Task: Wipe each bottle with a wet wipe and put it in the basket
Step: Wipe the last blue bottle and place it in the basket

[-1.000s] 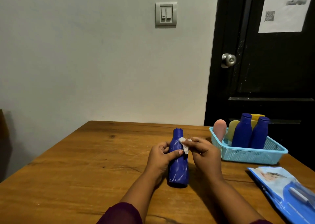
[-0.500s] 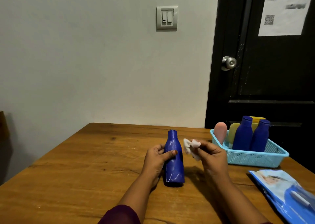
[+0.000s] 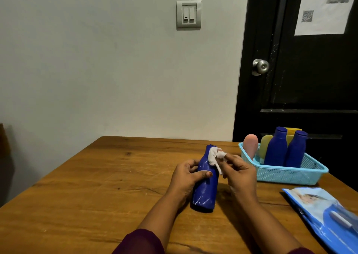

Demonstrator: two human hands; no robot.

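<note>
Low in the middle of the frame, the blue bottle [image 3: 205, 191] stands close to upright on the bench [image 3: 96, 195]. Its long axis runs from the base near the bottom of the frame up to the neck, which leans slightly away from the camera. I cannot tell whether the base rests fully on the wood or is tipped.

The left hand [image 3: 186, 178] has its grip closed round the bottle's waist, thumb across the front and fingers curled behind. The right hand [image 3: 240, 176] pinches a crumpled white wet wipe [image 3: 214, 156] in its fingertips and presses it against the bottle's shoulder and neck. By my reading, this is the wiping step on the upper part of the bottle.

The light blue mesh basket [image 3: 286, 174] sits right of centre, near the bottle but apart from it, beyond the right hand. It already holds two blue bottles [image 3: 276, 147], a pink bottle [image 3: 250, 146] and yellowish ones behind. A blue pack of wipes [image 3: 325, 211] lies at the lower right.

The coming move turns on that rightward offset. The right hand is nearer the basket but is busy with the wipe, so the left hand, which carries the bottle, would have to cross rightward or pass it over.
</note>
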